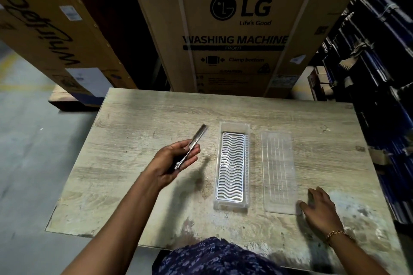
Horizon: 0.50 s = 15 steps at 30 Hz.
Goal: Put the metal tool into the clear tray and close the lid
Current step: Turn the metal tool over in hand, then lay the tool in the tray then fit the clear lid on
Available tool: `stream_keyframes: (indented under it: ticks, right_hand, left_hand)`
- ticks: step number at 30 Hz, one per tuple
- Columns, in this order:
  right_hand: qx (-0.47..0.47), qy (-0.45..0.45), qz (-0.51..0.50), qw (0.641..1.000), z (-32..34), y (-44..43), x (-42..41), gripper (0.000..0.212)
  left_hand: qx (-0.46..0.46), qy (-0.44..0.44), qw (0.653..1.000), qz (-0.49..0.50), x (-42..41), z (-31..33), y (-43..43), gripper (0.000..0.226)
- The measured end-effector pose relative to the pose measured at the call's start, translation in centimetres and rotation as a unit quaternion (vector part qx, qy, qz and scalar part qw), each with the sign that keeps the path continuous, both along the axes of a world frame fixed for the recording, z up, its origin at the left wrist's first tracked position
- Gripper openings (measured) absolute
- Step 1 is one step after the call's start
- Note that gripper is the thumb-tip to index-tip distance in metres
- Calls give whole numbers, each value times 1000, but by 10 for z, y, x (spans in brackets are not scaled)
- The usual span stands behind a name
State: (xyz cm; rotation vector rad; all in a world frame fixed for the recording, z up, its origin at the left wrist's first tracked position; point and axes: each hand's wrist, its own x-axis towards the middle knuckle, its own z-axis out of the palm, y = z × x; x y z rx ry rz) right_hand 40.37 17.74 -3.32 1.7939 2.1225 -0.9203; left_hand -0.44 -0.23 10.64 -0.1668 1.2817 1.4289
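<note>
A long flat metal tool (pixel 196 136) is held above the table in my left hand (pixel 173 163), its tip pointing up and to the right, left of the tray. The clear tray (pixel 232 165) lies in the middle of the table, uncovered, with a white wavy-slotted insert inside. The clear lid (pixel 279 172) lies flat on the table just right of the tray. My right hand (pixel 319 207) rests on the table at the lid's near right corner, fingers spread, touching its edge.
The wooden table (pixel 134 196) has worn, pale patches near its front edge. A large cardboard washing-machine box (pixel 234 29) stands behind it. More boxes lean at the left, and dark stacked goods (pixel 384 73) line the right side.
</note>
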Motion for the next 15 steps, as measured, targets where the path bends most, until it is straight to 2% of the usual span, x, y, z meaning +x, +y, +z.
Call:
stream_keyframes:
  ticks: [3, 6, 7, 9, 11, 15]
  right_hand:
    - [-2, 2, 2, 1000, 2, -1, 1, 65]
    - [-5, 0, 3, 1000, 3, 0, 1, 65]
    - [-5, 0, 2, 1000, 3, 0, 1, 66]
    - [-7, 0, 1, 1000, 6, 0, -1, 66]
    - [-8, -6, 3, 1000, 8, -2, -2, 66]
    - [-20, -6, 6, 1000, 14, -1, -3, 66]
  left_hand:
    - [62, -66, 992, 91, 18, -6, -1, 31]
    - [63, -61, 990, 107, 32, -12, 2, 38]
    - [44, -35, 994, 99, 36, -15, 3, 39]
    - [-29, 73, 996, 47, 45, -19, 7, 38]
    - [-96, 184, 978, -29, 55, -26, 14, 38]
    - [-150, 264, 943, -134, 79, -45, 38, 35]
